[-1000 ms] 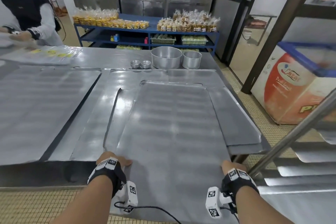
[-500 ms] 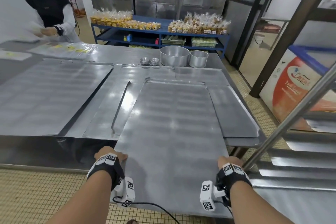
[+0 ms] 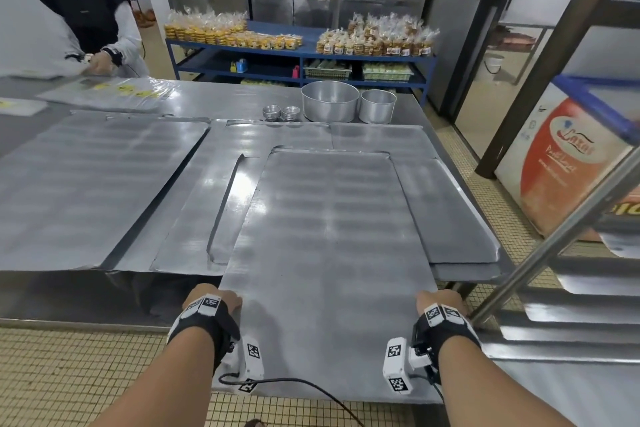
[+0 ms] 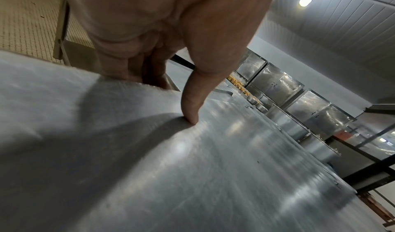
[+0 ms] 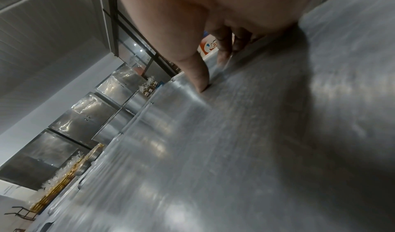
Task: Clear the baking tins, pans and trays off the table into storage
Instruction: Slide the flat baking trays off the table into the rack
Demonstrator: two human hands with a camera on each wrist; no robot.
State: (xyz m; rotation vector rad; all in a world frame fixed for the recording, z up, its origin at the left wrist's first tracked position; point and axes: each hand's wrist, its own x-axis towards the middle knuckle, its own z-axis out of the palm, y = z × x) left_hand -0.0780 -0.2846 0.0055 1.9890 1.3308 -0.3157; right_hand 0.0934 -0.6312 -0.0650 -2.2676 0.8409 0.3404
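Note:
A large flat metal baking tray [image 3: 325,253] reaches from the table out over the floor toward me. My left hand [image 3: 214,300] grips its left edge, thumb on top [image 4: 190,110] and fingers curled underneath. My right hand [image 3: 438,300] grips the right edge the same way, thumb pressing the tray [image 5: 213,142] from above. More flat trays [image 3: 86,184] lie on the steel table [image 3: 225,97], some under the held one. At the table's far end stand two round tins [image 3: 329,102] and two small fluted moulds [image 3: 280,113].
A tray rack [image 3: 571,305] with a slanted steel post stands close at my right. A chest freezer [image 3: 571,163] is beyond it. Another person [image 3: 86,21] works at the table's far left. Blue shelves [image 3: 298,59] hold bagged goods. Tiled floor lies below the tray.
The held tray has slid toward me, so more of it overhangs the table's near edge. Both hands keep the same grip. The view has pulled back a little.

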